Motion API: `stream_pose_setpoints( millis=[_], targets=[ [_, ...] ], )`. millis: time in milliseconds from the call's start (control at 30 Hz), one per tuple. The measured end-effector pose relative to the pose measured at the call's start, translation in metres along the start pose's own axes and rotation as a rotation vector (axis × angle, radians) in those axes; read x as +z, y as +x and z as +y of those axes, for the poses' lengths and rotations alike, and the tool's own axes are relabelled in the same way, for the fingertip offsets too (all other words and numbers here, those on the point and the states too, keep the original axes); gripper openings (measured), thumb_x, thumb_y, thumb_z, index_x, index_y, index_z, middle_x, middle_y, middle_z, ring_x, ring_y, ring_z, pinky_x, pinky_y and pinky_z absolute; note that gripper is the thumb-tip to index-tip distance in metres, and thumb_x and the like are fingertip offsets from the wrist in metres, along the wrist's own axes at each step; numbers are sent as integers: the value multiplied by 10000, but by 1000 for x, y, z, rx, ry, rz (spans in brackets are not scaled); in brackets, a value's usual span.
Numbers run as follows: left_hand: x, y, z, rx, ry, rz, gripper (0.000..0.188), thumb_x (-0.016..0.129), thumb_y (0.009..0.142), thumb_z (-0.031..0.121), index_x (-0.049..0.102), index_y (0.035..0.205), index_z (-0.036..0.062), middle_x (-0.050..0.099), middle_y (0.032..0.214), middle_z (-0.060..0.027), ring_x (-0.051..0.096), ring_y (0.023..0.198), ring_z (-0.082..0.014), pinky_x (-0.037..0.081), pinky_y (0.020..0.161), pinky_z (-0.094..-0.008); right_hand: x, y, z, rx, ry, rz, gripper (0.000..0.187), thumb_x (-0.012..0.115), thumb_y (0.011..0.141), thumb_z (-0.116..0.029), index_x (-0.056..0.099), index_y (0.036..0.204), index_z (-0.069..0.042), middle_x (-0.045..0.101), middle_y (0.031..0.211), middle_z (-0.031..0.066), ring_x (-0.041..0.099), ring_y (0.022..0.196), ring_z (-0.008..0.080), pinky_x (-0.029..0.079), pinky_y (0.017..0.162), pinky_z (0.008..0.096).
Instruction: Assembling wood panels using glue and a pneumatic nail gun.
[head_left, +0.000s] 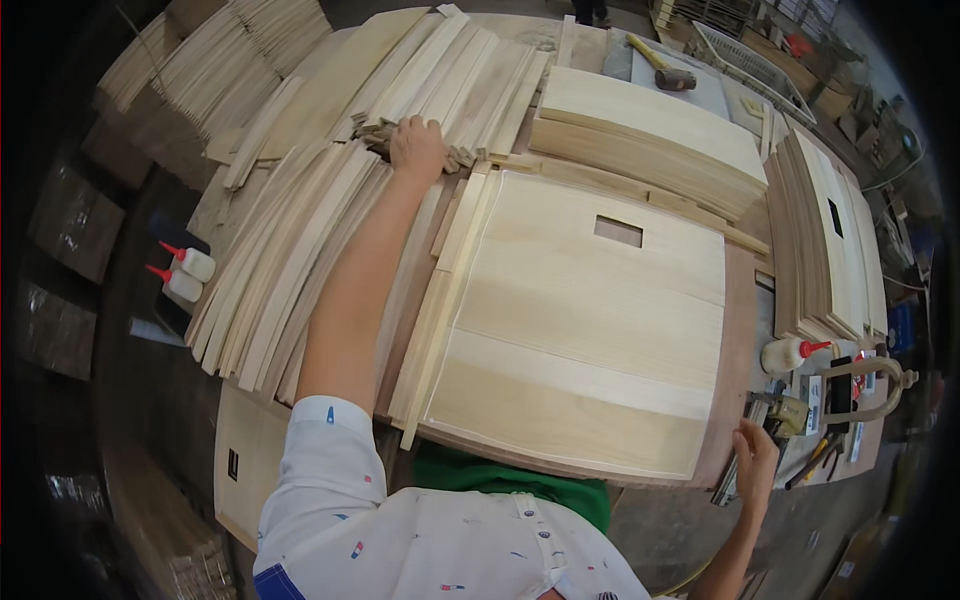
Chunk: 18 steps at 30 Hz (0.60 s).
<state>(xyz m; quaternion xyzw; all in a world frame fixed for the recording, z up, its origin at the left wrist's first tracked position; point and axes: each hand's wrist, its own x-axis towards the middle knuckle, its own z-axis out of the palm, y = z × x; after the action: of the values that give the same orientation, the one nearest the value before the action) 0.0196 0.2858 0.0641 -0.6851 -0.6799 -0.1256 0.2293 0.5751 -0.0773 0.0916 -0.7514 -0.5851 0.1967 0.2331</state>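
My left hand (418, 148) reaches far forward onto a pile of short wooden pieces (460, 158) between two rows of strips. Its fingers curl down over the pieces, and what they grip is hidden. In front of me lies a pale wooden panel (590, 300) with a rectangular cutout. A thin white line, like a glue bead, runs along its left, near and right edges. Beside the table's right edge hangs my right hand (757, 455), fingers loosely bent and apart, with nothing visible in it. The nearest thing to it is a metal tool (785, 412).
Long wooden strips (290, 260) are stacked left of the panel. Curved boards (650, 130) lie beyond it, and more boards (815, 240) stand right. A mallet (662, 68) rests at the back. One glue bottle (785, 355) is at right, two white bottles (190, 270) at left.
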Motion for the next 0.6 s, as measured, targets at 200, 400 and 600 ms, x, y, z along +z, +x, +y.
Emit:
stream_pose_setpoints(
  millis=[200, 400, 600],
  targets=[
    [7, 23, -1, -73, 67, -48, 189, 637, 787, 103, 645, 964, 36, 608, 983, -174, 581, 975, -341, 505, 825, -443, 0, -14, 2, 113, 40, 28, 238, 604, 889, -68, 630, 1089, 60, 672, 891, 126, 640, 822, 181, 495, 753, 295],
    [-40, 7, -14, -584, -1297, -427, 184, 651, 796, 128, 653, 953, 32, 654, 790, -62, 611, 742, -134, 497, 726, -262, 30, 28, -64, -82, 273, -55, 241, 615, 913, -108, 639, 1099, 44, 696, 954, 119, 664, 904, 187, 504, 798, 283],
    [-88, -140, 6, -586, -2098, -357, 441, 590, 827, 81, 540, 1242, -59, 644, 1063, -85, 589, 897, -124, 470, 756, -239, 131, 69, -181, -287, 671, -372, 287, 638, 916, -179, 636, 1112, 30, 693, 973, 117, 657, 906, 173, 516, 810, 296]
  ],
)
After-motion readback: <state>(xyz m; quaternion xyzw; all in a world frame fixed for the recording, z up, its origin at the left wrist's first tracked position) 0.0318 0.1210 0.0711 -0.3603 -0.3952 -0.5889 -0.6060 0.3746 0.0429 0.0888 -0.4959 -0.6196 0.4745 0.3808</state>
